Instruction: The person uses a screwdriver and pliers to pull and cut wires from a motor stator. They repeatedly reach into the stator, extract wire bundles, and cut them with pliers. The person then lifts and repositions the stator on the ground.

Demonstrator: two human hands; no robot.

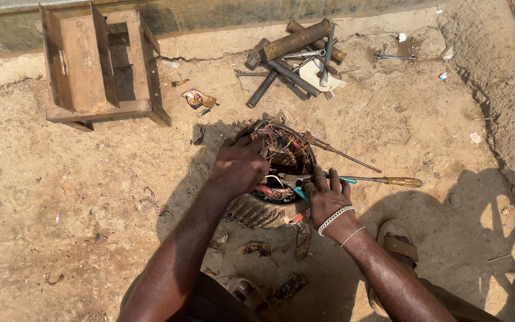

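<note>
A round electric motor stator [275, 164] with copper windings and coloured wires stands on sandy ground. My left hand [238, 165] rests on its left rim, fingers curled over the windings. Low on the right rim, my right hand [325, 197] with beaded bracelets grips blue-handled pliers [298, 191] whose jaws reach into the windings. A screwdriver with a wooden handle [388, 180] lies across the stator to the right. A second thin tool [341, 152] sticks out of the upper right rim.
A rusty metal frame [99, 65] stands at the upper left. A pile of rusty pipes, rods and spanners [296, 56] lies behind the stator, with a spanner [394, 57] further right. My sandalled feet [397, 247] are below. A dirt bank rises at the right.
</note>
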